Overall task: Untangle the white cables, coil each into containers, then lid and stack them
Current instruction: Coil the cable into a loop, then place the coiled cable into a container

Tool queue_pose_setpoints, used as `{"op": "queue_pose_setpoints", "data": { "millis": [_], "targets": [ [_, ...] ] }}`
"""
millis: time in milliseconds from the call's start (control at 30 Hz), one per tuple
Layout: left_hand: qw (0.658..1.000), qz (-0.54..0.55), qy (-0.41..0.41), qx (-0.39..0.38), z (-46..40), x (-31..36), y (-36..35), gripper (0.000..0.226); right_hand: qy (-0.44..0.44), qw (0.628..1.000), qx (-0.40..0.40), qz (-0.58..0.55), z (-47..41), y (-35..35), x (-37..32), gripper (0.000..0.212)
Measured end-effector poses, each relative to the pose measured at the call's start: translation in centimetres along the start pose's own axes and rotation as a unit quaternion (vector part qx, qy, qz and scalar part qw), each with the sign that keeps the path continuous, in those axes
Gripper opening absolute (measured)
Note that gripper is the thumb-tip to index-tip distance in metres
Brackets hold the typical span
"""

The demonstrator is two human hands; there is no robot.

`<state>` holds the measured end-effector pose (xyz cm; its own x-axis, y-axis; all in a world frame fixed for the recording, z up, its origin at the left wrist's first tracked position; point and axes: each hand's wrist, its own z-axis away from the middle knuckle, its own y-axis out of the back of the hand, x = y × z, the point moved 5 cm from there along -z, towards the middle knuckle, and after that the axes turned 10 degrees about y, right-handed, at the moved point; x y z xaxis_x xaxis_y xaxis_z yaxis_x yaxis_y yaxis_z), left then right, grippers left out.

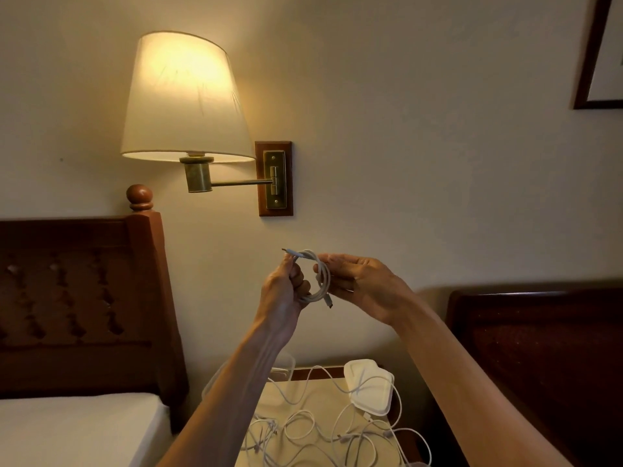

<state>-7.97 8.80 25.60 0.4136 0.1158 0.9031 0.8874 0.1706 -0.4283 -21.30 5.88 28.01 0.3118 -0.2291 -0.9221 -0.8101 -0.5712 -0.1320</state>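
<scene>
Surroundings first: lit wall lamp (183,96) at 11 o'clock, wooden headboard (84,298) and white mattress (77,426) at 8 o'clock, dark second headboard (539,348) at 4 o'clock, picture frame (596,62) at 1 o'clock. Nightstand (323,429) at 6 o'clock carries tangled white cables (303,429) and white container lids (369,385) (containers partly hidden behind the left forearm). Both arms reach up toward centre frame, crossing over the nightstand. Left hand (283,291) grips one side of a coiled white cable (317,278), fingers curled round it; right hand (357,281) pinches the opposite side. Hands are close together, the coil held between them, well above the nightstand.
</scene>
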Motion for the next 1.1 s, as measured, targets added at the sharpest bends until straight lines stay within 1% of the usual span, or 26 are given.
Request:
{"op": "queue_pose_setpoints", "data": {
  "millis": [67, 167, 233, 300, 367, 433, 467, 500, 533, 600, 667, 733, 800, 867, 933, 1033, 1100],
  "targets": [
    [1.0, -0.009, 0.0, -0.007, -0.1, -0.2, 0.1, 0.035, 0.001, 1.0, 0.004, -0.019, 0.1, 0.3, 0.3, 0.022],
    [0.999, -0.005, 0.012, -0.045, 0.2, -0.7, 0.1, 0.035, 0.014, 0.999, 0.029, -0.035, 0.2, 0.9, 1.0, 0.023],
    [0.997, -0.02, 0.026, -0.075, 0.4, -1.5, 0.4, 0.044, 0.018, 0.999, 0.035, -0.031, 0.6, 1.5, 1.7, 0.023],
    [0.995, -0.05, 0.044, -0.077, 0.6, -2.8, 1.3, 0.049, 0.014, 0.997, 0.053, -0.049, 1.4, 2.1, 2.7, 0.022],
    [0.995, -0.066, 0.055, -0.045, 1.0, -5.2, 2.7, 0.046, -0.002, 0.993, 0.085, -0.076, 2.7, 3.0, 4.3, 0.019],
    [0.993, -0.09, 0.075, 0.017, 1.9, -8.9, 4.7, 0.036, -0.019, 0.991, 0.12, -0.061, 4.5, 4.0, 6.6, 0.017],
    [0.988, -0.127, 0.077, 0.048, 2.5, -11.1, 6.0, 0.031, -0.025, 0.99, 0.134, -0.046, 5.7, 4.5, 8.0, 0.017],
    [0.977, -0.188, 0.07, 0.071, 3.1, -13.5, 7.2, 0.027, -0.027, 0.989, 0.147, -0.022, 6.9, 5.0, 9.5, 0.016],
    [0.959, -0.268, 0.054, 0.08, 3.9, -16.2, 8.5, 0.025, -0.027, 0.987, 0.155, 0.017, 8.4, 5.3, 11.3, 0.016],
    [0.906, -0.416, 0.019, 0.072, 5.9, -21.3, 10.7, 0.023, -0.003, 0.979, 0.161, 0.126, 11.6, 5.5, 14.6, 0.016],
    [0.857, -0.51, -0.008, 0.067, 7.5, -26.0, 13.0, 0.02, 0.035, 0.95, 0.161, 0.267, 15.0, 5.0, 17.4, 0.019],
    [0.815, -0.578, -0.026, 0.032, 8.7, -30.0, 14.7, 0.027, 0.093, 0.896, 0.12, 0.417, 18.4, 3.9, 20.3, 0.018],
    [0.78, -0.624, -0.049, -0.015, 9.5, -32.9, 15.8, 0.037, 0.111, 0.839, 0.038, 0.531, 21.5, 2.8, 23.9, 0.024],
    [0.756, -0.65, -0.059, -0.037, 10.1, -34.4, 16.2, 0.041, 0.075, 0.796, -0.03, 0.599, 24.1, 2.6, 27.5, 0.028],
    [0.746, -0.663, -0.051, -0.037, 10.6, -35.4, 16.6, 0.039, 0.03, 0.783, -0.057, 0.619, 25.7, 2.8, 29.6, 0.028],
    [0.732, -0.68, -0.001, -0.051, 10.9, -36.5, 17.5, 0.039, 0.002, 0.769, -0.055, 0.637, 26.3, 3.1, 30.5, 0.028],
    [0.719, -0.693, 0.017, -0.052, 11.0, -37.0, 17.8, 0.037, -0.019, 0.76, -0.053, 0.648, 26.3, 3.3, 30.7, 0.028]
  ]
}}
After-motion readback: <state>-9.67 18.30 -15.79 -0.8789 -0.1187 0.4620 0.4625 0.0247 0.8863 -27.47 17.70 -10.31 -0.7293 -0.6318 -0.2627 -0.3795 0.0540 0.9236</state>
